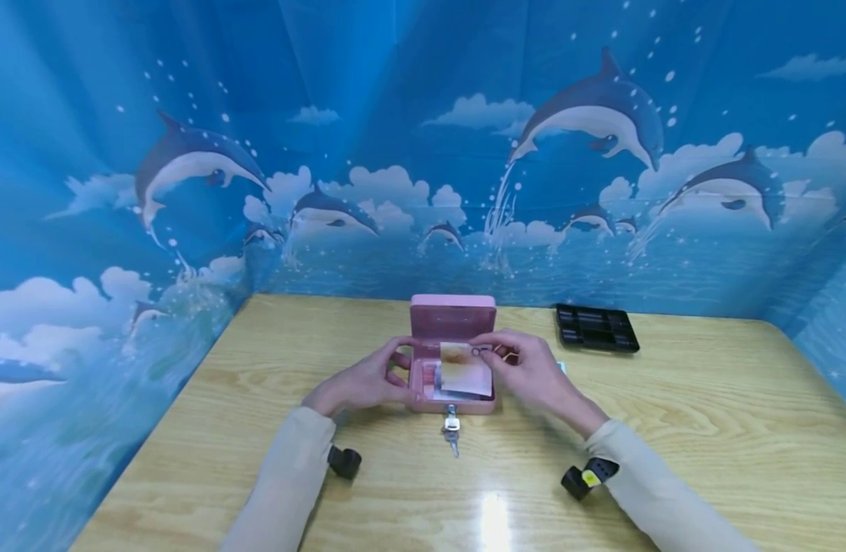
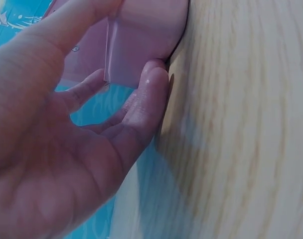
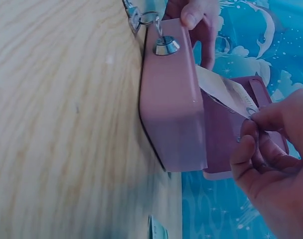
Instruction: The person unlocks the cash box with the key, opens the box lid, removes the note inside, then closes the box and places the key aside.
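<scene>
A pink metal cash box [image 1: 417,402] stands with its lid [image 1: 453,300] raised. My left hand [image 1: 374,374] holds the box by its left side, thumb and fingers spread around that wall. Over the open box, my right hand [image 1: 529,368] pinches the edge of a printed paper slip [image 3: 226,89] that looks like a banknote. The slip is tilted up above other papers [image 1: 429,376] inside. A silver lock [image 3: 166,46] is set in the front wall, with keys [image 1: 452,429] hanging from it on a ring.
Behind and to the right lies a black compartment tray [image 1: 597,328]. A small teal-and-white piece [image 3: 157,229] is on the wooden table [image 1: 671,429], right of the box. A dolphin-print backdrop [image 1: 395,153] rises along the table's far edge.
</scene>
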Demonstrator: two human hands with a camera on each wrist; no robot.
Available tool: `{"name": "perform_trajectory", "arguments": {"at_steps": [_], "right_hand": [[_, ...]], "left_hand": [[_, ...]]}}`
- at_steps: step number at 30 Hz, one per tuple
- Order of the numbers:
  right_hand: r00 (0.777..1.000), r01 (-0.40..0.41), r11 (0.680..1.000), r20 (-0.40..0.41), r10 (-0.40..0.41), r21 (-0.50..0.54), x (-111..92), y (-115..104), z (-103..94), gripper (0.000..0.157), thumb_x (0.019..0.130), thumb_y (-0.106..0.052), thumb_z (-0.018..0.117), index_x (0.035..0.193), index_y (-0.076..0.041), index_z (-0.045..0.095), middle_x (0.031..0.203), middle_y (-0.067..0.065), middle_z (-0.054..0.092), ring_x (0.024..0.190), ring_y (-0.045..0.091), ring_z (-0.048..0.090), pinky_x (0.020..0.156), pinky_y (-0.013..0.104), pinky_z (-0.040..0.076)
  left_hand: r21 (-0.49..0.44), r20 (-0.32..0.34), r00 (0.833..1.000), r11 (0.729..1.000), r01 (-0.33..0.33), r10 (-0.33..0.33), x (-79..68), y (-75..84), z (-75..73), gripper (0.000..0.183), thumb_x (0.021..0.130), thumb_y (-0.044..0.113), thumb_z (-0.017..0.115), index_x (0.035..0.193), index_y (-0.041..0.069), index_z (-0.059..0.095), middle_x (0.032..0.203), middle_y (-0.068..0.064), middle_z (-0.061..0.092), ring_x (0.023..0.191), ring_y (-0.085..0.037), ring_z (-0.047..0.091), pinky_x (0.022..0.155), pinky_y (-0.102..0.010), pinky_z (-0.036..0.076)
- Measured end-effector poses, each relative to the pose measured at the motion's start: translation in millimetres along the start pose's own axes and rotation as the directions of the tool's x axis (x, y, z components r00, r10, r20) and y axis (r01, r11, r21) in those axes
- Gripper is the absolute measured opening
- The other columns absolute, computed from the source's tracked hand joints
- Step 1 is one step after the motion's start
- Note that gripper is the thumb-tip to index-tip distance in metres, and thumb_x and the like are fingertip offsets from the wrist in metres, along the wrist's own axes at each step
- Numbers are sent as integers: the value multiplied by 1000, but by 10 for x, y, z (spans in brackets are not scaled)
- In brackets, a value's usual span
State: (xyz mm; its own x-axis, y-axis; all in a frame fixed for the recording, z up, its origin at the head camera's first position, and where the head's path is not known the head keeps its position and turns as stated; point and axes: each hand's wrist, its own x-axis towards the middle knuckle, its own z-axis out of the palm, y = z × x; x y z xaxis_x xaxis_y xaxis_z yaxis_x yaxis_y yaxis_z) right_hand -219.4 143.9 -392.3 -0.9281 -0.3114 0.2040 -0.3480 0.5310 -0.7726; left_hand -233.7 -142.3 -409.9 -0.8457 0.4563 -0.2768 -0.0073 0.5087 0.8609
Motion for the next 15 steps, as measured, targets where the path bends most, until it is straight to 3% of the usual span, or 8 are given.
{"name": "perform_trajectory", "arguments": {"at_steps": [10,15], "right_hand": [[1000,-29,999,9,29,36,-39,17,-96,25,98,-11,67,120,-18,75,113,5,76,85,28,66,65,24,54],[999,-35,998,13,35,53,-64,48,-151,23,99,-14,66,120,-17,75,111,6,75,80,27,64,59,24,51]], "left_hand": [[3,-1,1000,1000,13,-13,-2,-6,-2,93,80,32,88,154,34,33,135,-6,57,111,-20,64,101,-43,53],[8,5,1000,1000,8,-8,6,2,-15,93,81,32,88,155,32,32,136,-7,56,112,-20,64,100,-43,54]]}}
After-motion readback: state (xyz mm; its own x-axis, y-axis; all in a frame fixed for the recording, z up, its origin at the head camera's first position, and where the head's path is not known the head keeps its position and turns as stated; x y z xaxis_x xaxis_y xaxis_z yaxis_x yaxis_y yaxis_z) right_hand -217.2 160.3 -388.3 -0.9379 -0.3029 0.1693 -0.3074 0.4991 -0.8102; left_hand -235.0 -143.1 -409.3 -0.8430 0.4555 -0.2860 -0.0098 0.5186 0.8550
